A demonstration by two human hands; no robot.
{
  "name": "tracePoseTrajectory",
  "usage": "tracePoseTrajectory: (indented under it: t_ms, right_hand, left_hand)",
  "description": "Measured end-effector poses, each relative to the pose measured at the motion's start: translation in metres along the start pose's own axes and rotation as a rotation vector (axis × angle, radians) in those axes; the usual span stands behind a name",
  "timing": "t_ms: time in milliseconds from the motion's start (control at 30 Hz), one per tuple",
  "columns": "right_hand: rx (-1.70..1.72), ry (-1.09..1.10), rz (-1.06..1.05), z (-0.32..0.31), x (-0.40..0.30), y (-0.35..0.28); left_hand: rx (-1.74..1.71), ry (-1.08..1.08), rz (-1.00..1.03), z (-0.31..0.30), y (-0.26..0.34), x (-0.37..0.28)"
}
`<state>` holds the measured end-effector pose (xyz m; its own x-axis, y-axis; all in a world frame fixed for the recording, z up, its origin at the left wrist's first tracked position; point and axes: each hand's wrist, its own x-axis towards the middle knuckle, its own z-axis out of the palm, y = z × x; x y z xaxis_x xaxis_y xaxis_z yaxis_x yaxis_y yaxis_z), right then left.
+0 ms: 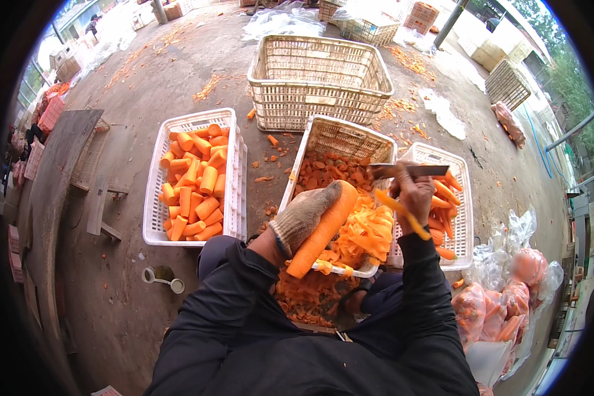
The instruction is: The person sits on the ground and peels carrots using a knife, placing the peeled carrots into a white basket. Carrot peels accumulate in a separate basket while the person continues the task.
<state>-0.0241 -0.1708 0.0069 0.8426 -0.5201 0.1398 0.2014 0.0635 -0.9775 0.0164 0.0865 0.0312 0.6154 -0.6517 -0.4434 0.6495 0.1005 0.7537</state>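
Observation:
My left hand (304, 215), in a worn knit glove, grips a large carrot (321, 235) that slants over a plastic crate (303, 148). That crate holds round carrot slices (326, 171) and a heap of carrot peelings (366, 227). My bare right hand (413, 190) is closed around a flat, dark-bladed tool (420, 171), perhaps a peeler; motion blurs it. A strip of carrot peel (403, 214) hangs in the air beside this hand. Behind my right hand, a white crate (465, 218) holds long carrots (445, 193).
A white crate of cut carrot pieces (152, 208) stands at the left, a large crate (321, 89) ahead. Bagged carrots (495, 312) lie at the right. A jar (163, 276), a wooden bench (97, 205) and a long board (62, 163) are at the left. Peelings lie between my feet.

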Motion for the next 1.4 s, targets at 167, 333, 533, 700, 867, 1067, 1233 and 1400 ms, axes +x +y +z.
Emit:
tracePoseTrajectory:
  t_ms: [167, 333, 533, 700, 867, 1067, 1233, 1400]
  right_hand:
    - [0.146, 0.061, -0.051, -0.005, -0.003, -0.007]
    - [0.317, -0.461, 0.243, 0.033, -0.072, -0.037]
    - [0.249, -0.506, 0.323, 0.037, -0.073, -0.021]
    - [0.017, 0.15, 0.132, -0.006, -0.005, -0.012]
    - [0.252, -0.005, 0.125, 0.011, -0.028, -0.026]
    - [0.216, -0.625, 0.328, 0.05, -0.099, -0.041]
    - [0.21, -0.404, 0.293, 0.044, -0.076, -0.033]
    - [0.203, -0.139, 0.253, 0.014, -0.031, -0.01]
  left_hand:
    - [-0.102, 0.066, 0.132, -0.004, 0.0, 0.009]
    - [-0.179, 0.097, 0.069, -0.009, 0.005, 0.023]
    - [-0.172, 0.103, 0.046, -0.013, -0.003, 0.027]
    - [-0.072, 0.04, -0.019, 0.001, -0.001, 0.008]
    - [-0.196, 0.038, 0.019, -0.009, 0.005, 0.013]
    - [-0.252, 0.067, 0.08, -0.01, 0.005, 0.024]
    - [-0.078, 0.061, 0.126, -0.013, -0.007, 0.029]
    - [0.063, -0.014, 0.12, -0.006, -0.011, 0.027]
